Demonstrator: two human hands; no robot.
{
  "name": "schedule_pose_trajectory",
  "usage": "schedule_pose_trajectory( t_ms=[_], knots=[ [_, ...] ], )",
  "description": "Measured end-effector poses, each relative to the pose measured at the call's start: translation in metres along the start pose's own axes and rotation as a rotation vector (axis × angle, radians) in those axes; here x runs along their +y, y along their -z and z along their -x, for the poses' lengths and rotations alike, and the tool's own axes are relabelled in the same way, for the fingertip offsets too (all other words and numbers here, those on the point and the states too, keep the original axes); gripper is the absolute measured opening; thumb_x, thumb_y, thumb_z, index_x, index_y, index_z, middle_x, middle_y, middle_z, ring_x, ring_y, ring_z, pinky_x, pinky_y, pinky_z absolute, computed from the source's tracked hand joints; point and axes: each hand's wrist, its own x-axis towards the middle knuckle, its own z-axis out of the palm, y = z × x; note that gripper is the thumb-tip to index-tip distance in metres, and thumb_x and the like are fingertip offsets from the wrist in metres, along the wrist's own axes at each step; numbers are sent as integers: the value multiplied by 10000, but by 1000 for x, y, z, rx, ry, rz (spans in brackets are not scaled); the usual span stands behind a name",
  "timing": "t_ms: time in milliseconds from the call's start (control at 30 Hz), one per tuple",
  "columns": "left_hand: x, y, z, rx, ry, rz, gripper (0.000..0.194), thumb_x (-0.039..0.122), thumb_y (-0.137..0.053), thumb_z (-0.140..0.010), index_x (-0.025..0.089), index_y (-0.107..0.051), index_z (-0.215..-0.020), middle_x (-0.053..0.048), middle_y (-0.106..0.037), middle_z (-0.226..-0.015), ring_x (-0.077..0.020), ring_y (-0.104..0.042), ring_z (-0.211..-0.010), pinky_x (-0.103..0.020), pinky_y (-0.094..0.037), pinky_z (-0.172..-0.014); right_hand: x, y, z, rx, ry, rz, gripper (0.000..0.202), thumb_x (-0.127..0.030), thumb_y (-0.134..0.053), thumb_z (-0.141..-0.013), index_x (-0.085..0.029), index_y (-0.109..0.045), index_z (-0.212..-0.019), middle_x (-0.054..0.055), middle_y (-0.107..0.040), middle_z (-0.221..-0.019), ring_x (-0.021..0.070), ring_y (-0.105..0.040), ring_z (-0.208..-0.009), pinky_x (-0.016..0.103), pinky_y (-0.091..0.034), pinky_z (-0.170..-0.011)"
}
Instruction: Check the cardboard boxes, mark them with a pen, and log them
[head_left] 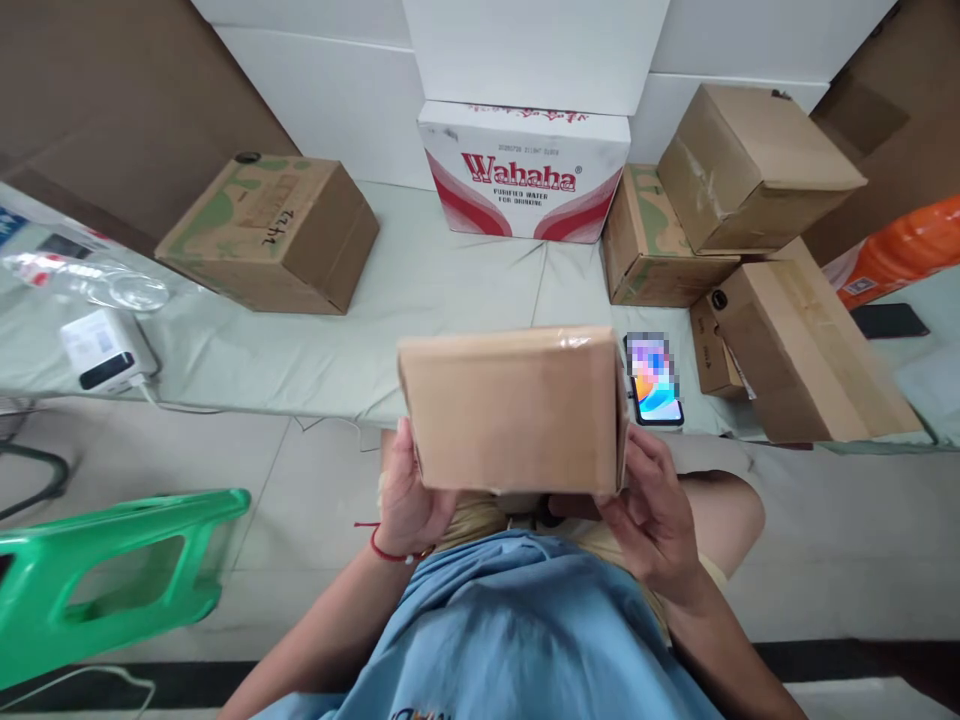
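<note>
Between my two hands I hold a brown cardboard box (pixel 514 420), raised above my lap at the table's front edge. My left hand (pixel 416 500) grips its lower left corner, the thumb up along the side and the fingers partly hidden underneath. At the lower right corner my right hand (pixel 652 505) is closed on the box, fingers along its right side. A strip of clear tape shines on the top edge. Just right of the box lies a phone (pixel 655 380) with a lit, partly pixelated screen.
On the cloth-covered table (pixel 480 275) stand a carton marked 2422 (pixel 270 235), a white Wahaha carton (pixel 525 175), stacked boxes (pixel 757 165) and a long box (pixel 814 345). A white power bank (pixel 109 350) with a cable lies left. A green stool (pixel 112 575) stands on the floor.
</note>
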Motion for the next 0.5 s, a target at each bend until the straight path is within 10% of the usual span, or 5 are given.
schedule_pose_trajectory(
  t_ms=[133, 333, 500],
  knots=[
    [24, -5, -1, 45, -71, 34, 495, 688, -782, -913, 288, -893, -1182, -13, -629, -722, -161, -487, -674, -291, -415, -609, 2, 2, -10, 4, -25, 116, 674, -220, -670, -1039, -424, -528, -1665, 76, -599, -1626, 343, -586, -1504, 587, -528, -1239],
    [30, -18, -12, -129, -189, -363, 366, 619, -750, -983, 316, -927, -1090, -85, -599, -1014, -282, -548, -1069, -463, -466, -1086, 25, -10, -15, -96, -167, -67, 726, -303, -599, -1104, -350, -312, -1769, 106, -662, -1587, 297, -559, -1560, 604, -450, -1305],
    [16, -22, -30, -185, -156, -157, 421, 451, -833, -929, 388, -829, -1345, -73, -604, -1310, -320, -511, -1392, -508, -411, -1275, 41, -18, -25, -49, -227, -59, 604, -374, -650, -1084, -331, -495, -1666, 76, -454, -1777, 273, -342, -1706, 572, -264, -1416]
  ],
)
